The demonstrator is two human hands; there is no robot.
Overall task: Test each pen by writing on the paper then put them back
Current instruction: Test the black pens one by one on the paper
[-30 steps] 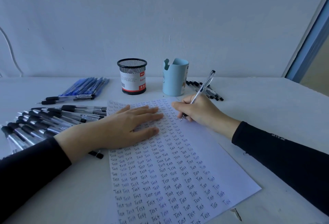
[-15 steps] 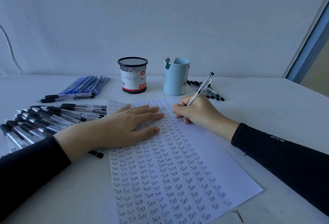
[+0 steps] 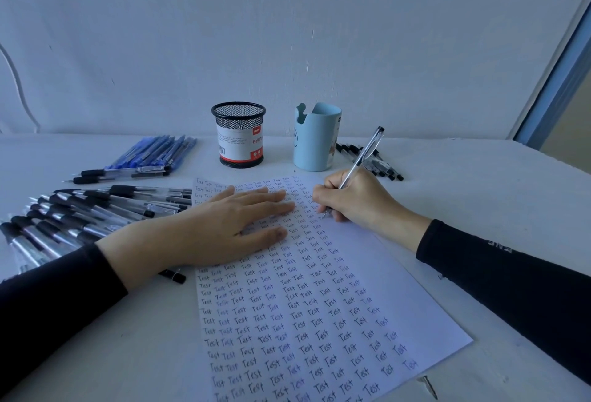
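On the white bench (image 3: 463,184), centre: one sheet of paper (image 3: 399,305), filled with rows of handwritten "Test", its right margin blank.

- Right hand (image 3: 355,200): grips a clear-barrelled pen (image 3: 364,152) in a writing hold. The tip is on the paper at the end of an upper row, and the barrel tilts up and away.
- Left hand (image 3: 217,229): flat, fingers straight, palm down on the sheet's upper left part.
- Heap of black-grip pens (image 3: 96,210): left of the paper, fanned out.
- Single black pen end (image 3: 174,275): shows from under the left wrist.
- Bundle of blue pens (image 3: 153,152): far left, with two black-grip pens (image 3: 118,174) just in front.
- Black mesh holder (image 3: 238,133): behind the paper, upright, labelled.
- Light-blue cup (image 3: 315,139): just right of the holder.
- Small group of black-capped pens (image 3: 383,168): lying beyond the right hand, beside the cup.
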